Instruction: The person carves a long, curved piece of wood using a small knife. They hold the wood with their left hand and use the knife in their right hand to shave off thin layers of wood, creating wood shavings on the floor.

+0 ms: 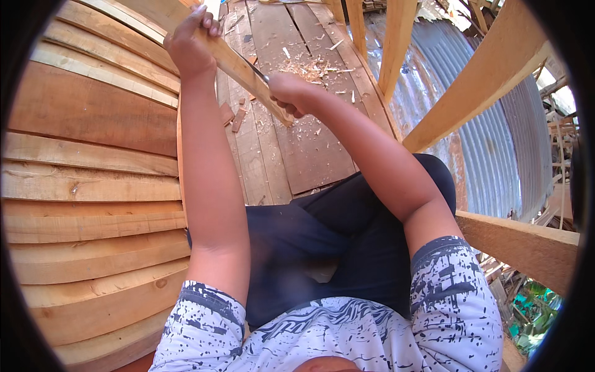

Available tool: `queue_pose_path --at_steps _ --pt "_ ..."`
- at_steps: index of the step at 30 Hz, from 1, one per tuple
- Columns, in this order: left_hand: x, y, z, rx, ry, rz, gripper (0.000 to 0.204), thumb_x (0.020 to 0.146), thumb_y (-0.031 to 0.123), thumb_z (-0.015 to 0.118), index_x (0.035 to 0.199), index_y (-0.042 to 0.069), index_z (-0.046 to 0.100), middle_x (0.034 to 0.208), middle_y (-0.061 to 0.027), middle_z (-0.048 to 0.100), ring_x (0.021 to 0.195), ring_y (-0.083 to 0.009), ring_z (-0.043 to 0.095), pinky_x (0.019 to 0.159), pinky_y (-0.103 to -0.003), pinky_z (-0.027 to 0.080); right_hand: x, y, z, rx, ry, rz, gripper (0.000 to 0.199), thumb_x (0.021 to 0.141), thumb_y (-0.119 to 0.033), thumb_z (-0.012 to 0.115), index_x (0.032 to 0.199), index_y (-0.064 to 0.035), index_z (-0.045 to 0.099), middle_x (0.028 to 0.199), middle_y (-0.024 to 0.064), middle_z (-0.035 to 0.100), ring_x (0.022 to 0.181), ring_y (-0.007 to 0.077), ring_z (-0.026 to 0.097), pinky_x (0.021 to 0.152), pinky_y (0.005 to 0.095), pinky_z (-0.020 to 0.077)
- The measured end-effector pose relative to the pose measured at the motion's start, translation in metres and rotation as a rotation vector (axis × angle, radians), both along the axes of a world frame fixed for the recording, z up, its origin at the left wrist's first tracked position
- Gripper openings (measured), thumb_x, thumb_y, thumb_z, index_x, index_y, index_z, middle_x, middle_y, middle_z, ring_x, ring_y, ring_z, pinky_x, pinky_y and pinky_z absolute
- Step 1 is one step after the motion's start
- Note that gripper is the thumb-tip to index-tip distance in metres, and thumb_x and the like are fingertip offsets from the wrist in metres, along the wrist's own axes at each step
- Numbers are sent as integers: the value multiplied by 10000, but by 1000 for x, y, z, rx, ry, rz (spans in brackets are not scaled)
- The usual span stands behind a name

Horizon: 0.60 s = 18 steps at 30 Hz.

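Note:
A long pale wooden board [238, 69] runs slantwise from the upper left toward the middle of the deck. My left hand [193, 42] is closed round it, with fingertips showing over its far edge. Close to the board's lower end, my right hand [290, 94] is closed on a knife [258, 72]. Its thin dark blade lies along the board's right edge, and the handle is hidden in my fist. Under the board spreads a floor of brown planks [322, 152], and a heap of curled wood shavings [310, 67] lies beyond my right hand.
Stacked planks [93, 186] form a wall close on my left. Wooden posts [396, 49] and a slanting beam [483, 77] stand to the right, with corrugated metal sheets [489, 161] behind them. Small wood offcuts [238, 119] lie beside the board. My crossed legs [365, 248] fill the near floor.

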<state>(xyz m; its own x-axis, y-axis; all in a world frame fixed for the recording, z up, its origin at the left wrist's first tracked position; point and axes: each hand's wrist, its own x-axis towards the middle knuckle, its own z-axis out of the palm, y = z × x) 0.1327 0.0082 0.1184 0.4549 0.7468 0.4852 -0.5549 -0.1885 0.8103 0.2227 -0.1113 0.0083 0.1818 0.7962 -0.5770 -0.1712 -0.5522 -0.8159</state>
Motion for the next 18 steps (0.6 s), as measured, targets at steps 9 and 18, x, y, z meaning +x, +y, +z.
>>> queue_pose_path --at_steps 9,18 --pt "1 -1 1 12 -22 89 169 869 79 607 972 -34 534 725 -58 474 623 -169 456 617 -304 395 -7 7 -32 -33 46 -24 280 940 -244 352 713 -110 447 558 -4 323 417 119 271 391 325 212" --pt "11 -11 -2 6 -19 107 179 855 66 624 969 -37 532 708 -58 472 613 -163 459 596 -302 391 -11 4 -1 170 -70 -207 444 993 -381 263 666 -120 412 532 -40 271 400 102 202 393 319 162"
